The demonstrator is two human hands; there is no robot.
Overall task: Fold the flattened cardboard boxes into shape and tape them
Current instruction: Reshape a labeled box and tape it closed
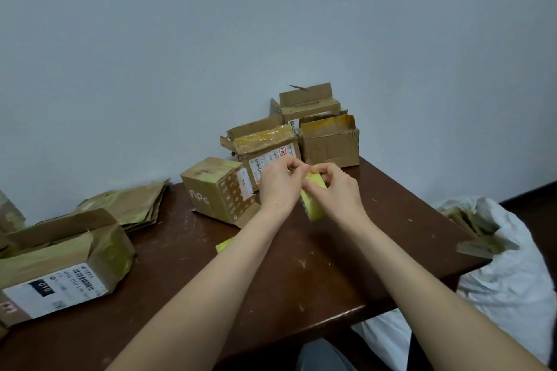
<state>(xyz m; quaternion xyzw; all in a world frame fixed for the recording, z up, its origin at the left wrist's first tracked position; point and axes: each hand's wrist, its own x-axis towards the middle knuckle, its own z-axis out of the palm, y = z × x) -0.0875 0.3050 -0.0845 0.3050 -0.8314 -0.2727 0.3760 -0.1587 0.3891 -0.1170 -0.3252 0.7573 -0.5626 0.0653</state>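
Brown table carries cardboard boxes; a flattened stack; a yellow scrap.

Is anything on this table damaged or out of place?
Yes. The open box at the far corner has a torn, ragged rim, and a yellow scrap lies loose on the table, apart from the tape roll.

A makeshift packing room is suggested: a bare pale wall at 12 o'clock, a scratched dark wooden surface, reused labelled shipping boxes at 12 o'clock, flattened cartons stacked at 9 o'clock, a white sack of cardboard at 3 o'clock.
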